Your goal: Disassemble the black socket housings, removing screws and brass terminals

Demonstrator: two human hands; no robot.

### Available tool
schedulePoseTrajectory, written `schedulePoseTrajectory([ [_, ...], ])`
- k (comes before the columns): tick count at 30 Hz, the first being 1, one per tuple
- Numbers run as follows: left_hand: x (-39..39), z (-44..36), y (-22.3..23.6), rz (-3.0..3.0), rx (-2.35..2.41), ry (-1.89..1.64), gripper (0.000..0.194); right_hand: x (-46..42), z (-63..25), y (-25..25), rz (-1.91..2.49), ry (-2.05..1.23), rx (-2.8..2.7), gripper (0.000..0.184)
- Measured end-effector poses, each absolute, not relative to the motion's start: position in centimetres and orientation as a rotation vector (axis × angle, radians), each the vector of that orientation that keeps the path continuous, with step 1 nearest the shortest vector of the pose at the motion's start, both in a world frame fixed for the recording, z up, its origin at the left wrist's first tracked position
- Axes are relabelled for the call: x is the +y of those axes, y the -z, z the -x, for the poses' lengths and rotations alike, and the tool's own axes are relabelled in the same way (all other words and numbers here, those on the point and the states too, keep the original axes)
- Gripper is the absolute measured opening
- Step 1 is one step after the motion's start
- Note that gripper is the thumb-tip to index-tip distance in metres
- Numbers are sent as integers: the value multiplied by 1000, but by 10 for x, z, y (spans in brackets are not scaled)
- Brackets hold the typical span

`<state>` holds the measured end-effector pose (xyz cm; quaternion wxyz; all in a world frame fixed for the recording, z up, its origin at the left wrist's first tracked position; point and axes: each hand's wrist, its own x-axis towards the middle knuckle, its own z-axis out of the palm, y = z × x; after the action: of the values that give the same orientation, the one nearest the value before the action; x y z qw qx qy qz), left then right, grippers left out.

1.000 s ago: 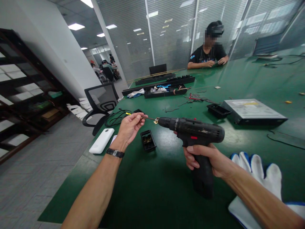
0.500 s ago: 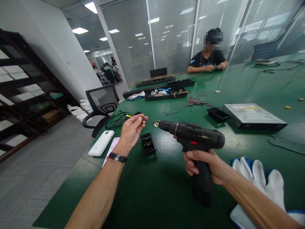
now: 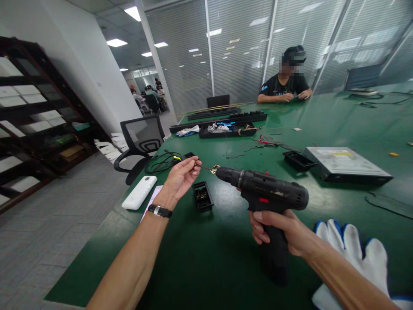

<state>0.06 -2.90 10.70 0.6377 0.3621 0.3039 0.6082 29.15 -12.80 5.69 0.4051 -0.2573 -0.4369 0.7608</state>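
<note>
My right hand [image 3: 274,226] is wrapped round the grip of a black cordless drill [image 3: 267,187], which points left. A long thin bit [image 3: 205,167] sticks out of its chuck, and small brass-coloured metal pieces [image 3: 214,169] sit on it close to the chuck. At the bit's far tip, my left hand [image 3: 182,178] is closed in a pinch; the small item between thumb and finger is mostly hidden. Just below, a black compartment box [image 3: 203,196] on the table holds more small brass-coloured pieces.
White gloves [image 3: 358,254] lie beside my right forearm. A silver disc drive [image 3: 348,163] and a black tray [image 3: 299,161] are at right. Left are a white power bank [image 3: 139,192], a phone [image 3: 151,200] and cables [image 3: 161,162]. A person [image 3: 285,82] sits across the green table [image 3: 219,267].
The view has shifted slightly, so everything sits a little lower and further right. Both hands keep their hold, and the brass-coloured pieces by the chuck hang at a slightly different angle.
</note>
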Motion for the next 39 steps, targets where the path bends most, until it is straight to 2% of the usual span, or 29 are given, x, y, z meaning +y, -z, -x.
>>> schedulePoseTrajectory([
  [4,-31,0,-108,-854,717,-1399,22,-129,-289,-58,622,-1942,-1076,25],
  [8,-35,-9,-111,-984,756,-1476,28,-129,-285,-63,551,-2036,-880,15],
  [16,-37,-22,-115,-1094,853,-1545,40,-130,-284,-62,451,-2066,-804,15],
  [20,-48,-2,-99,-1261,1134,-1482,63,-130,-286,-63,458,-2042,-815,14],
  [24,-75,16,-84,-1674,1368,-951,108,-129,-288,-65,481,-2017,-835,20],
  [27,-90,17,-80,-1847,1437,-707,123,-129,-288,-67,514,-2026,-870,28],
  [31,-88,13,-71,-1919,1505,-687,120,-129,-288,-67,565,-2005,-883,29],
  [35,-76,18,-62,-2107,1614,-955,111,-130,-289,-63,607,-1974,-914,20],
  [39,-71,27,-66,-2259,1770,-1162,107,-132,-289,-61,613,-1980,-1006,25],
])
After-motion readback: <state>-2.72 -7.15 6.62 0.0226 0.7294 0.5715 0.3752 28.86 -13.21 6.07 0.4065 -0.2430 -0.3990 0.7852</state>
